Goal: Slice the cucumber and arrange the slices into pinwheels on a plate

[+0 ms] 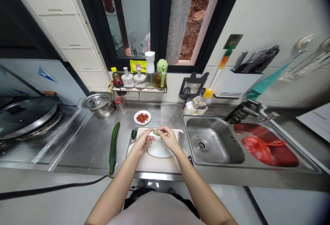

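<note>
The right hand (168, 138) pinches a short pale-green cucumber piece (156, 132) over the white plastic cutting board (154, 164) at the surface's front edge, probably so trimmings land there; the left hand (144, 141) curls beside it, grip unclear

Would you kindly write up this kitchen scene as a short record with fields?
Setting: stainless steel counter with a steel sink on its right
Left hand: curled over the white cutting board; grip unclear
Right hand: fingers pinch a small pale green vegetable piece
Left of board: long whole green cucumber
Behind board: small white plate of red chilli pieces
Right basin: red plastic bag
</note>
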A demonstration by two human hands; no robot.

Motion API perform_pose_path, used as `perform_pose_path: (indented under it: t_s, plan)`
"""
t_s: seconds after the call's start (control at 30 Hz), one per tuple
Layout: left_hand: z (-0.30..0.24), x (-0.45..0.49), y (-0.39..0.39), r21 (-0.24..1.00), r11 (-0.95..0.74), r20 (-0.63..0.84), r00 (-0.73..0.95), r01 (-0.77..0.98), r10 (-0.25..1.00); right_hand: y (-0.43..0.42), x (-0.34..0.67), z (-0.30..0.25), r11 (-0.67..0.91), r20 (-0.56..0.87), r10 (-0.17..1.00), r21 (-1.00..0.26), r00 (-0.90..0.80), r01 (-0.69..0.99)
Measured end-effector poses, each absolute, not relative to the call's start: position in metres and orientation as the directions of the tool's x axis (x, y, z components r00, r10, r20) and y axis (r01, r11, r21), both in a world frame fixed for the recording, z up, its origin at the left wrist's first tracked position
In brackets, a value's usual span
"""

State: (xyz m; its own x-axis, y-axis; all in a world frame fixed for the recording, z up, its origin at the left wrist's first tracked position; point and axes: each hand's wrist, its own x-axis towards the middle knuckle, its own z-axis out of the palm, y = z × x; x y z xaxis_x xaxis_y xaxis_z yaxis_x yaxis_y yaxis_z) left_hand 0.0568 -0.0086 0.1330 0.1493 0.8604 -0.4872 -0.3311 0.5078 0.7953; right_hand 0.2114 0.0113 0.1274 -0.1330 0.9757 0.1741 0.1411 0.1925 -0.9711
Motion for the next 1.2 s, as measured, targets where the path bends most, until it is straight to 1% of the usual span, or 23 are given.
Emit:
perform_pose_path:
  t_s: [0.1, 0.2, 0.3, 0.4, 0.6, 0.73, 0.83, 0.97, 1.2]
  plan:
    - [0.132, 0.055, -0.005, 0.745, 0.554, -0.507, 0.225, -0.371, 0.832, 0.009, 0.212, 0.126, 0.241, 0.215, 0.965, -0.954, -0.153, 0.176]
    - [0.129, 0.055, -0.003, 0.735, 0.547, -0.502, 0.221, -0.401, 0.836, 0.006, 0.214, 0.127, 0.32, 0.276, 0.943, -0.907, -0.188, 0.272]
    - [0.129, 0.055, -0.003, 0.763, 0.501, -0.473, 0.175, -0.409, 0.864, 0.002, 0.219, 0.13, 0.427, 0.347, 0.901, -0.814, -0.259, 0.395]
    - [0.133, 0.057, -0.005, 0.804, 0.454, -0.442, 0.125, -0.383, 0.888, -0.002, 0.222, 0.133, 0.5, 0.392, 0.865, -0.733, -0.315, 0.462]
    - [0.136, 0.059, -0.005, 0.881, 0.361, -0.372, 0.023, -0.306, 0.928, -0.007, 0.224, 0.132, 0.556, 0.442, 0.831, -0.635, -0.338, 0.537]
    - [0.134, 0.059, -0.003, 0.925, 0.287, -0.296, 0.001, -0.25, 0.955, -0.006, 0.225, 0.132, 0.588, 0.451, 0.808, -0.57, -0.38, 0.574]
    - [0.134, 0.059, -0.003, 0.937, 0.235, -0.243, 0.002, -0.26, 0.97, -0.005, 0.226, 0.133, 0.612, 0.45, 0.789, -0.529, -0.417, 0.588]
    - [0.136, 0.059, -0.004, 0.942, 0.213, -0.22, 0.0, -0.26, 0.975, -0.004, 0.226, 0.134, 0.612, 0.435, 0.791, -0.538, -0.431, 0.579]
    - [0.137, 0.061, -0.007, 0.957, 0.144, -0.149, 0.001, -0.251, 0.989, -0.004, 0.222, 0.133, 0.544, 0.402, 0.838, -0.663, -0.369, 0.514]
